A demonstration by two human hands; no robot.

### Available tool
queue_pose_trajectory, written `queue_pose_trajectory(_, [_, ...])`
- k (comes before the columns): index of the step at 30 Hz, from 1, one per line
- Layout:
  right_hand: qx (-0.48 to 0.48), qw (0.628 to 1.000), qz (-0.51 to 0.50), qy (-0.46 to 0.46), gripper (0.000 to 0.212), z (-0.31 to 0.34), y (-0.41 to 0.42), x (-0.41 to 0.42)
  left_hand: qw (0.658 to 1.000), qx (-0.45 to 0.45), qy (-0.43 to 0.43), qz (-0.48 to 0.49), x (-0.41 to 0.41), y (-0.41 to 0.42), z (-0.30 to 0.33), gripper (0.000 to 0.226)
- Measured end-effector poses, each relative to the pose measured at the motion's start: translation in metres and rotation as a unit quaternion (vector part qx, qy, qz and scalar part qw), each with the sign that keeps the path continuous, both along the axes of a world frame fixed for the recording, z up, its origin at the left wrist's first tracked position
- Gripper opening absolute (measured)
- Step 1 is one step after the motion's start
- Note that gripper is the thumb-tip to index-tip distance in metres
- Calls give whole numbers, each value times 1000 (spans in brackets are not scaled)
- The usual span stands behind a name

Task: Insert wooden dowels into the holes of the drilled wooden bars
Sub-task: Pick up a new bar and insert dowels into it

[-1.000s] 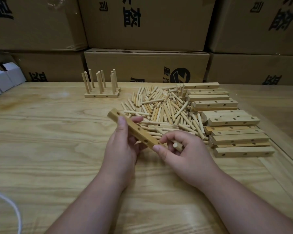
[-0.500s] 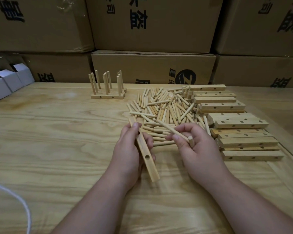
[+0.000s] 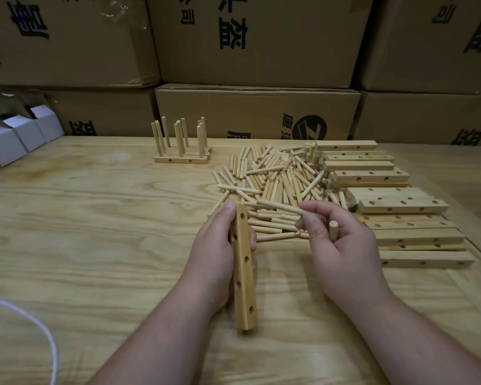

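My left hand (image 3: 217, 251) grips a drilled wooden bar (image 3: 243, 270) that points toward me, its row of holes facing up and right. My right hand (image 3: 342, 245) pinches one dowel (image 3: 282, 207) between thumb and forefinger, lying level just right of the bar's far end. A second dowel (image 3: 333, 230) sticks up from the same hand's curled fingers. Behind the hands lies a loose pile of dowels (image 3: 275, 176). Stacked drilled bars (image 3: 395, 207) lie to the right of it.
Finished bars with upright dowels (image 3: 179, 145) stand at the back of the wooden table (image 3: 95, 232). Cardboard boxes (image 3: 256, 112) wall off the far edge. Small white boxes (image 3: 17, 134) sit at the far left; a white cord (image 3: 39, 329) loops at the near left.
My left hand has swung the bar from slanting across the table to pointing toward me, holes now in view. My right hand has lifted dowels out of the pile.
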State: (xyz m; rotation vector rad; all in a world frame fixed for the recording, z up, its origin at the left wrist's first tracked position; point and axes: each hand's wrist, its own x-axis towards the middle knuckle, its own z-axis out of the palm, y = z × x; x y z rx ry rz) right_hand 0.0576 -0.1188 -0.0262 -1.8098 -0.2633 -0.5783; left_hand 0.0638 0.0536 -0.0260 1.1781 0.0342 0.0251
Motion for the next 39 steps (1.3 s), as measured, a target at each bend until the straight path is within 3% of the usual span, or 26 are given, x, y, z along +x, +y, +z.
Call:
queue_pose_trajectory(9, [-48,997,21,-47,18,3,2,-1,1000,11,-7,18,-2,-1,2,42])
queue_pose_trajectory(18, [-102,990,21,-90,21,5,0,0,998,63,-29,9,-2,1,3,23])
queue_pose_trajectory(23, [-149,980,19,-130,15,8,2,-1,998,59,-26,3,-2,2,3,33])
queue_pose_trajectory(31, [-143,987,23,-64,16,9,1,-4,998,59,-17,8,-1,5,2,25])
queue_pose_trajectory(36, [-72,995,51,44,19,6,-1,-3,998,64,-15,-7,0,3,3,24])
queue_pose_trajectory(39, [-82,994,52,49,17,7,1,-4,998,65,-11,3,0,4,2,26])
